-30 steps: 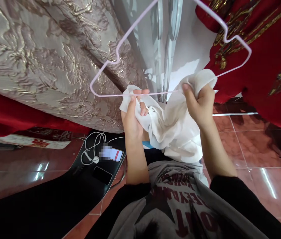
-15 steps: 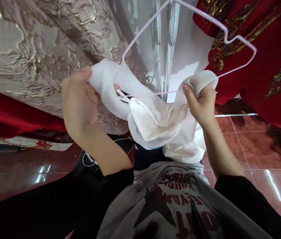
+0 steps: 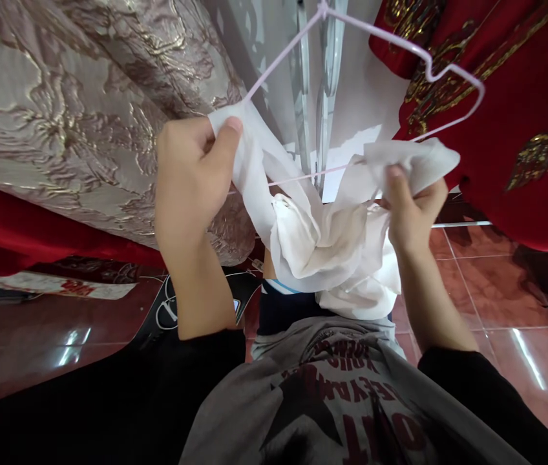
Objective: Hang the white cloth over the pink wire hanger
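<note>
A thin pink hanger [image 3: 375, 29] stands out at the top middle, its lower bar crossing the white fabric. The sheer white garment [image 3: 303, 239] hangs bunched in front of my body. My left hand [image 3: 201, 168] pinches the garment's upper left edge, thumb on top, where the fabric covers the hanger's left corner. On the other side my right hand [image 3: 412, 206] grips a folded part of the same garment. The hanger's right corner is bare and sits above that fold.
Cream and gold embossed fabric [image 3: 75, 116] hangs at the left, with red cloth [image 3: 36, 232] below it. Red sequined fabric [image 3: 511, 129] hangs at the right. Behind the hanger are metal bars [image 3: 325, 97]. A black surface [image 3: 158, 316] with a white cable lies lower left.
My left hand has moved right and now pinches the fabric over the hanger's left corner. My right hand has shifted slightly right and down, spreading its fold outward. The hanger has moved slightly left.
</note>
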`<act>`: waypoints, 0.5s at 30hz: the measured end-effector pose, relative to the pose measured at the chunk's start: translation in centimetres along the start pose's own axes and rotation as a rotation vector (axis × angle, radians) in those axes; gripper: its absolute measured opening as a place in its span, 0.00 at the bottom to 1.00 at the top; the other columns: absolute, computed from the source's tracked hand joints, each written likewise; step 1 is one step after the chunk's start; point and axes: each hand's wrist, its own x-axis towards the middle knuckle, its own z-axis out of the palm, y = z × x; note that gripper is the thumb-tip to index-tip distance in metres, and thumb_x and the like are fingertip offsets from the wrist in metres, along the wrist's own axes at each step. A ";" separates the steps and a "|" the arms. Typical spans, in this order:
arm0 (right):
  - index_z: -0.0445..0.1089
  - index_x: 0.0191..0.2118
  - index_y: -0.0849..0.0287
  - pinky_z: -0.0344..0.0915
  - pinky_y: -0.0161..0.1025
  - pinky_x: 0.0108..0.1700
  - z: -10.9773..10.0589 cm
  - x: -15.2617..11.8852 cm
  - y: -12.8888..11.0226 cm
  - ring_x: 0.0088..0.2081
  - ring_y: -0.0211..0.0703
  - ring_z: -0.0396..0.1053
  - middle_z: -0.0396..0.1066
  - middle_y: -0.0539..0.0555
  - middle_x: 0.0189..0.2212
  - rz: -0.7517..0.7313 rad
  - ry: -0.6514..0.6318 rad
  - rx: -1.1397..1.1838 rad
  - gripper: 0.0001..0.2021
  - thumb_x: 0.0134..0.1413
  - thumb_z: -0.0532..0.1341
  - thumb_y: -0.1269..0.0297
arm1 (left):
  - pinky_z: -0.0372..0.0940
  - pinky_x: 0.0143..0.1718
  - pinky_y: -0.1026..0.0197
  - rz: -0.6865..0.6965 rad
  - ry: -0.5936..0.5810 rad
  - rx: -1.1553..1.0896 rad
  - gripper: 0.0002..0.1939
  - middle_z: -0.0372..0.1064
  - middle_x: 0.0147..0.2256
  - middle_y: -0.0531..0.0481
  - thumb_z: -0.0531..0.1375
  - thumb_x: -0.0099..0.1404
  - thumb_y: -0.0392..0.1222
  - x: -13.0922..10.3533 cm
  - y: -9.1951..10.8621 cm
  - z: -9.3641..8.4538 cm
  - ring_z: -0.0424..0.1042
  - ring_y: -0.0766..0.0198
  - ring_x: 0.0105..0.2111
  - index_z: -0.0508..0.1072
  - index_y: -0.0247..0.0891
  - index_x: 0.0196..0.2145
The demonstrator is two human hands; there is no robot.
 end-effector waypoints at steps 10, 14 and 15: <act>0.54 0.27 0.51 0.39 0.39 0.20 -7.2 10.6 5.9 0.19 0.31 0.50 0.72 0.56 0.26 0.341 0.004 0.031 0.30 0.31 0.73 0.41 | 0.74 0.21 0.58 0.095 0.041 0.126 0.25 0.72 0.23 0.51 0.67 0.69 0.62 0.2 -0.9 -0.6 0.70 0.64 0.18 0.74 0.33 0.38; 0.57 0.30 0.53 0.45 0.35 0.22 -7.2 14.2 2.9 0.20 0.28 0.50 0.66 0.49 0.23 0.281 0.054 -0.044 0.22 0.40 0.74 0.59 | 0.66 0.11 0.64 0.097 -0.026 0.062 0.24 0.71 0.20 0.49 0.64 0.72 0.57 -0.2 -0.4 -0.4 0.69 0.63 0.14 0.74 0.33 0.29; 0.58 0.30 0.54 0.49 0.35 0.24 -7.1 14.7 1.7 0.21 0.29 0.53 0.64 0.48 0.23 0.233 0.067 -0.075 0.19 0.43 0.72 0.65 | 0.65 0.10 0.64 0.115 -0.038 0.053 0.25 0.71 0.19 0.49 0.64 0.73 0.57 -0.2 -0.4 -0.3 0.70 0.63 0.14 0.73 0.32 0.27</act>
